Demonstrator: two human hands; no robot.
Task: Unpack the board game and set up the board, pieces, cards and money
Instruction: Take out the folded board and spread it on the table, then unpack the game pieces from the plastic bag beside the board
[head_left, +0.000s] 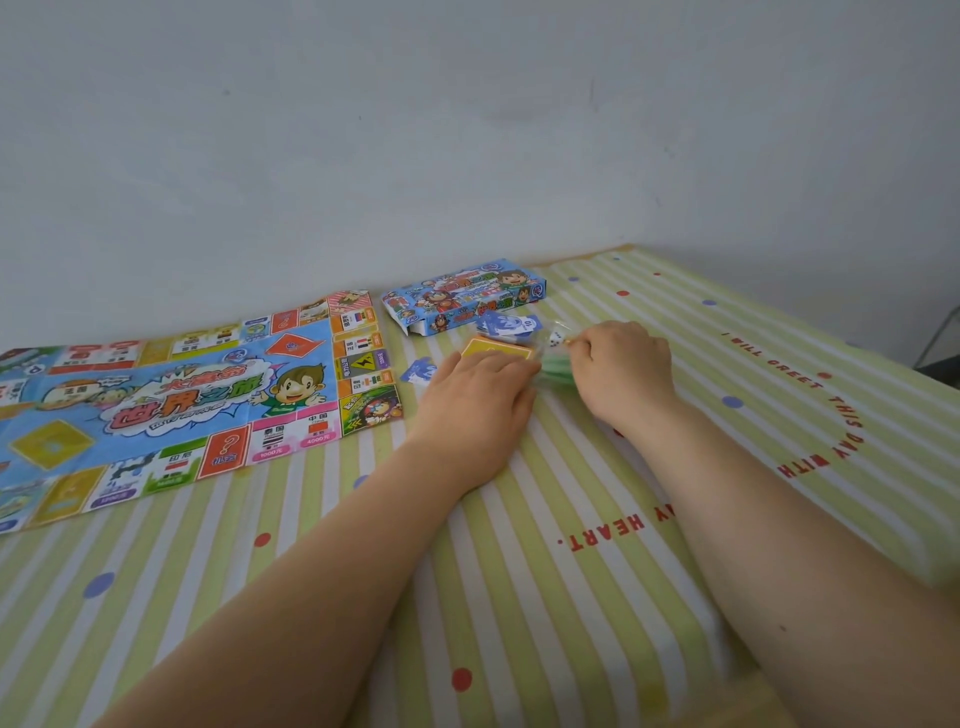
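Both hands are working on a small clear plastic bag (553, 345) of pieces: the left hand (475, 387) is lying over its near end with fingers (511, 364) curled down onto it, and the right hand (621, 364) is pinching its crinkly top between thumb and fingertips. To open it well, the left fingers should be pinning the bag flat while the right is tearing gently, since the die (556, 339) and green bits (553, 371) inside could scatter. Just beyond the fingers are lying yellow cards (496, 349), blue paper money (506, 325) and the glossy cardboard box (462, 299); 1 loose blue note (418, 371) is sitting left of the left hand. Further left, the thin, creased paper board (171, 395) is lying unfolded on the striped cloth of the worktop (519, 571).
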